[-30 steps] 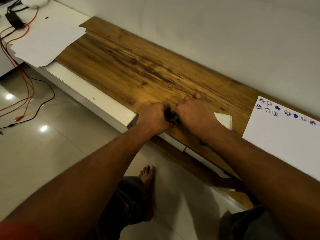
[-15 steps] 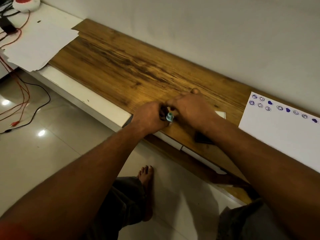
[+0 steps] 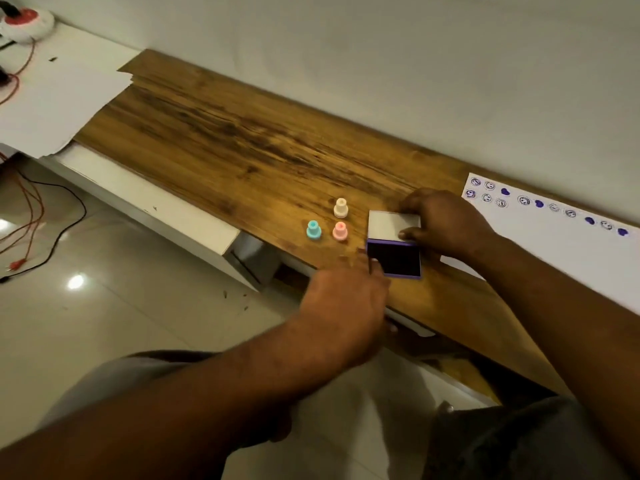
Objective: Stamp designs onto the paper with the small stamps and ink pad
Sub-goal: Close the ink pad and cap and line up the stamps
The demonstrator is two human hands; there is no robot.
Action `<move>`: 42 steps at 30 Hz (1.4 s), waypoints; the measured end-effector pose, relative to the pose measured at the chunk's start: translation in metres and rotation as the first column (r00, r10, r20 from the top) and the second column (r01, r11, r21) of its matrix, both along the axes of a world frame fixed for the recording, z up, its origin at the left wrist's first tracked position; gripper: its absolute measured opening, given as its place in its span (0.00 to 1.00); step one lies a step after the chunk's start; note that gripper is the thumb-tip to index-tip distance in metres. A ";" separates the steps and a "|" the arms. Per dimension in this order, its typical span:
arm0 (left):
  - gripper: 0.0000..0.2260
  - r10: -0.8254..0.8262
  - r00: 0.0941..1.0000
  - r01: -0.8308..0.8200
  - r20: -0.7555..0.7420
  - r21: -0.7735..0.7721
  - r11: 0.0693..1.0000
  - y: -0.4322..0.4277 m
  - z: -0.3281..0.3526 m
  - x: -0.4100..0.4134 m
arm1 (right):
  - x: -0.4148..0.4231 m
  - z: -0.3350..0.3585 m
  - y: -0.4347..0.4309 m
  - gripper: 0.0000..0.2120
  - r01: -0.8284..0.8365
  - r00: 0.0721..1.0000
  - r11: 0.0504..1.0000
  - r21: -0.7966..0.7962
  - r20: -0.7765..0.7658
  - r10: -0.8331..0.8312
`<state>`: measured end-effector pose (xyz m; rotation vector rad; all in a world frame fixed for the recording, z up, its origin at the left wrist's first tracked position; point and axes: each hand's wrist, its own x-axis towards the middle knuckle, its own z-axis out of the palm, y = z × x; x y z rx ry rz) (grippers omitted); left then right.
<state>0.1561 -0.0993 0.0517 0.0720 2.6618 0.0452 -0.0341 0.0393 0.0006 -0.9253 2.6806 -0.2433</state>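
Beside ink pad (image 3: pixel 394 259), three upright stamps (image 3: pixel 340 231)

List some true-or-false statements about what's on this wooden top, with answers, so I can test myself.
1. The teal stamp, pink stamp and cream stamp stand upright on the wooden top. True.
2. The ink pad is closed. False: its lid is raised and the dark pad shows.
3. The right hand holds the lid. True.
4. The paper is blank. False: blue prints run along its far edge.
5. The left hand holds the teal stamp. False: that stamp stands free.
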 end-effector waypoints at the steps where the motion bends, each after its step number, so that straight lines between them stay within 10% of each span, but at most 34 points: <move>1: 0.43 -0.016 0.999 0.015 0.052 0.008 1.000 0.010 -0.001 0.004 | 0.002 -0.002 0.001 0.28 -0.001 1.000 1.000 -0.003 -0.010 0.001; 14: 0.43 -0.179 0.967 0.193 0.182 -0.061 0.979 0.044 -0.040 0.013 | 0.003 -0.003 0.006 0.25 0.089 0.994 0.986 -0.138 0.068 -0.080; 21: 0.44 -0.191 0.961 0.209 0.200 -0.075 0.975 0.039 -0.043 0.015 | 0.012 0.009 0.014 0.07 -0.056 0.984 0.973 -0.225 0.150 0.091; 42: 0.47 -0.155 0.954 0.177 0.256 -0.063 0.982 0.036 -0.033 0.010 | 0.028 -0.002 0.019 0.29 -0.345 0.937 0.937 -0.050 0.035 0.347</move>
